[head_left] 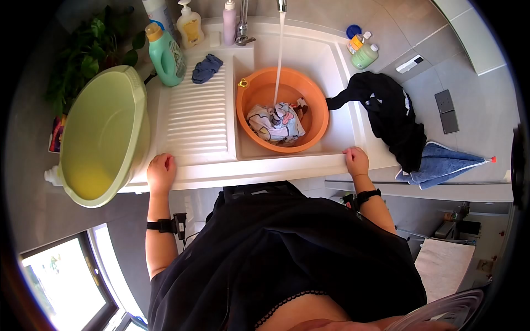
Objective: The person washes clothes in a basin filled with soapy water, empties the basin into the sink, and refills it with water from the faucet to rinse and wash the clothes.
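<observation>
My left hand (161,172) rests on the front rim of the white sink (210,175), its fingers curled in and nothing showing in them. Farther right on the same rim is my right hand (356,161), also closed and without anything visible in it. Between them, in the basin, sits an orange tub (313,128). A patterned light cloth (276,122) lies bunched inside it. Water runs from the tap (282,5) onto this cloth. Neither hand touches the tub.
Left of the ribbed drainboard (199,121) a large green basin (105,132) stands tilted. A dark cloth (207,68), a green bottle (164,55) and soap dispensers (190,27) are behind. Black clothing (386,110) and a blue towel (450,164) lie at right.
</observation>
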Demonstrator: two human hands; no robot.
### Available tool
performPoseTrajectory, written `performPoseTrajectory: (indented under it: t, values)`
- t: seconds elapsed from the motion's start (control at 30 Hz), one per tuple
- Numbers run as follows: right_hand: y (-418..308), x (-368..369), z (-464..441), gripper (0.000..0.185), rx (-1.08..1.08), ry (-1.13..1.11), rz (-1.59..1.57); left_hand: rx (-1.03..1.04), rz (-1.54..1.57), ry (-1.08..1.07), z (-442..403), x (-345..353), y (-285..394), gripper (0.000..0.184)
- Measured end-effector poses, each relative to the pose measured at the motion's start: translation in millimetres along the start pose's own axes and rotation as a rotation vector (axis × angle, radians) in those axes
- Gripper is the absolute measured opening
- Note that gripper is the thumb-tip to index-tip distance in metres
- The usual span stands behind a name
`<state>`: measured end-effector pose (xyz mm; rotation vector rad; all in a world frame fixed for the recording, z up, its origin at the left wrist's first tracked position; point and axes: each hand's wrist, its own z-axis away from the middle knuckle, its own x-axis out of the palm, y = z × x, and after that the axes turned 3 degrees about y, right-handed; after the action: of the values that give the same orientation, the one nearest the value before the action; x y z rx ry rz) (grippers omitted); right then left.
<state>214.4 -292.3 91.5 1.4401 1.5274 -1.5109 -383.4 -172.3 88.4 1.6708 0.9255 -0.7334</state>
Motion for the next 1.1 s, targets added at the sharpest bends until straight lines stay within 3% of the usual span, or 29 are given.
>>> performPoseTrajectory:
  t: [0.83, 1.1]
  values:
    - [7, 5, 0, 0.017, -0.069, 0.067, -0.052, 0.045, -0.122, 0.02, 4, 9, -8, 0.01]
    - [10, 3, 0, 0.016, -0.169, 0.098, -0.054, -0.203, -0.108, -0.016, 17, 24, 11, 0.02]
